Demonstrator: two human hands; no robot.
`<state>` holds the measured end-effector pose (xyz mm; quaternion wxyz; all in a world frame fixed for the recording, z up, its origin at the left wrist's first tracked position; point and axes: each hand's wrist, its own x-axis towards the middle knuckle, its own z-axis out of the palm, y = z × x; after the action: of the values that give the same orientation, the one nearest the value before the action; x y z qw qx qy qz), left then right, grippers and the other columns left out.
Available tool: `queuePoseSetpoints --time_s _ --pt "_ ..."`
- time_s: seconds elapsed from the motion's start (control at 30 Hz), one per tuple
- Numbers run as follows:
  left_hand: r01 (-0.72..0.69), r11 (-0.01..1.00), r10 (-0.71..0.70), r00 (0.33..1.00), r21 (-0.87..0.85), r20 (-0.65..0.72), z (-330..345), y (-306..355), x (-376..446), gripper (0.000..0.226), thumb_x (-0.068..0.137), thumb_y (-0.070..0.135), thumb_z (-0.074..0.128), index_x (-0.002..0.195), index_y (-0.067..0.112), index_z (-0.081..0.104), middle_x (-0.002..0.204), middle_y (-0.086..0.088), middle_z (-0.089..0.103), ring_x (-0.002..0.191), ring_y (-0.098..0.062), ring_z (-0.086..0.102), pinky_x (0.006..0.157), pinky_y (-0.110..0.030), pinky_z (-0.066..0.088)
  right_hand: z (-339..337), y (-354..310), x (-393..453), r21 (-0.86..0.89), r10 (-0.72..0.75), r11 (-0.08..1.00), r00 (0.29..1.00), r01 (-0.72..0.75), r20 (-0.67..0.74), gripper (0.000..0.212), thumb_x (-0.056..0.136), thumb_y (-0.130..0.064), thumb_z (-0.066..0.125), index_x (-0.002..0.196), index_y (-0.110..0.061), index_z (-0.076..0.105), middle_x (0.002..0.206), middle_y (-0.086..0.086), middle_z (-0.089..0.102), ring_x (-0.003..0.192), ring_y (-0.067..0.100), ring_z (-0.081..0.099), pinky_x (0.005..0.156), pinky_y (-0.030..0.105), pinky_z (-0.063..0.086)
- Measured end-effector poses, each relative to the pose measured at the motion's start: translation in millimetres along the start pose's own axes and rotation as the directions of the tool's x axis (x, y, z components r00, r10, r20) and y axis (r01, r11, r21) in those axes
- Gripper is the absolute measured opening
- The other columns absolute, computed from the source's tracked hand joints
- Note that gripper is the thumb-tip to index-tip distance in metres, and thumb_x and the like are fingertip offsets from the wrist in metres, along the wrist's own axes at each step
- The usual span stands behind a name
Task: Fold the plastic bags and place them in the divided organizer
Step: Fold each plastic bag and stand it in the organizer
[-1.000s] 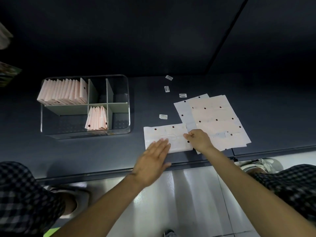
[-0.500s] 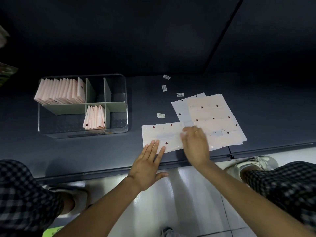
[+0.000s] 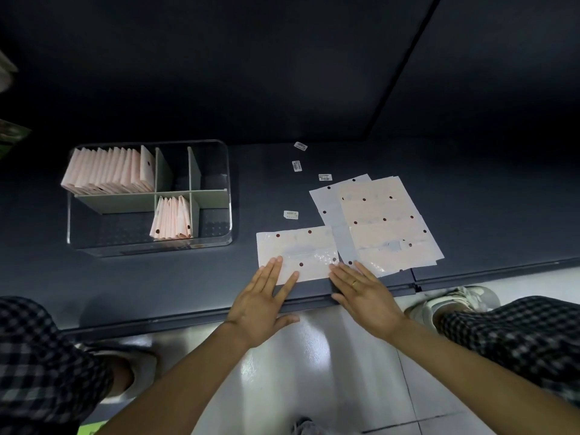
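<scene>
Fingers [image 3: 272, 271] of both hands straight, flat on bag [image 3: 295, 246], dark tabletop [image 3: 219, 277] w/ glossy white floor [image 3: 314, 372] below.

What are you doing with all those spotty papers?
They are plastic bags. A person presses one bag flat on the table with the left hand and right hand, fingers straight. More bags wait in a pile. The organizer already holds folded ones in two compartments.

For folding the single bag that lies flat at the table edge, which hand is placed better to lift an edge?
Probably the right hand: its fingertips lie at the bag's right edge, so it could lift that side over. The left hand lies flat on the bag's near left part and can hold it down.
</scene>
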<state>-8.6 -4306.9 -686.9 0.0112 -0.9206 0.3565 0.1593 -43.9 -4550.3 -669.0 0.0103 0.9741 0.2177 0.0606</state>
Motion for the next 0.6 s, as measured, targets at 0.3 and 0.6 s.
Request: queuePoseSetpoints --time_s 0.3,0.6 --pt "0.016 0.999 -0.017 1.0 -0.045 -0.013 2 0 2 0.079 0.089 0.07 0.012 0.143 0.028 -0.027 0.151 -0.014 -0.031 0.137 -0.027 -0.032 0.114 -0.036 -0.017 -2 -15 47 0.035 -0.086 0.996 0.996 0.085 0.003 0.023 0.054 -0.005 0.084 0.065 -0.015 0.067 0.071 -0.001 0.064 0.061 0.016 0.06 0.055 0.024 0.051" --pt "0.067 0.991 -0.074 0.996 -0.12 -0.055 -4 1 5 0.076 0.092 0.066 0.023 0.151 0.027 -0.004 0.158 -0.01 -0.013 0.146 -0.022 -0.01 0.117 -0.031 -0.004 -6 -17 71 -0.141 -0.205 0.966 0.974 0.216 0.092 0.022 0.047 -0.001 0.074 0.054 -0.013 0.058 0.054 0.001 0.053 0.049 0.017 0.05 0.048 0.023 0.043"
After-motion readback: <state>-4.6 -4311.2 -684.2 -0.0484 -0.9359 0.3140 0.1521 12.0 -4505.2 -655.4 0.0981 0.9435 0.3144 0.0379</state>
